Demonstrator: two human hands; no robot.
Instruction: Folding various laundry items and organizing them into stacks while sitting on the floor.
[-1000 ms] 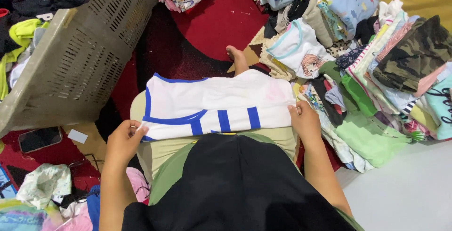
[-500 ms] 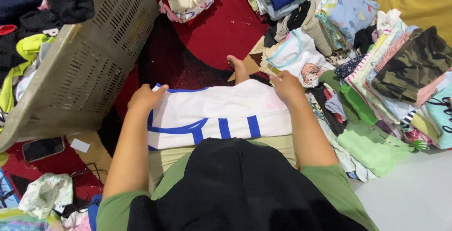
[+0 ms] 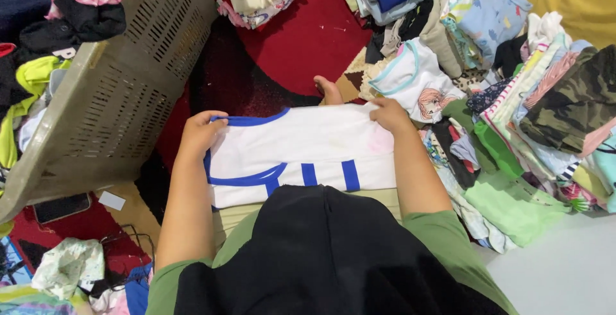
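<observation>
Both the left hand [image 3: 200, 134] and right hand [image 3: 389, 115] pinch, seemingly with closed fingers, the far edge of the shirt [image 3: 301, 154], basket [image 3: 109, 103] at ten o'clock.

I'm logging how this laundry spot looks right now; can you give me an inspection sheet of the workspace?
Surface: red patterned carpet, pale floor at lower right.
Job's things: white shirt with blue trim spread flat on the person's lap.
Clutter: tilted beige laundry basket full of clothes at left; folded clothes stacks at right; cartoon-print shirt.
Grippers: left hand grips the shirt's left edge; right hand pinches its top right edge.
Cables: thin dark wire at lower left.
Surroundings: dark phone on the carpet; a bare foot beyond the shirt.
</observation>
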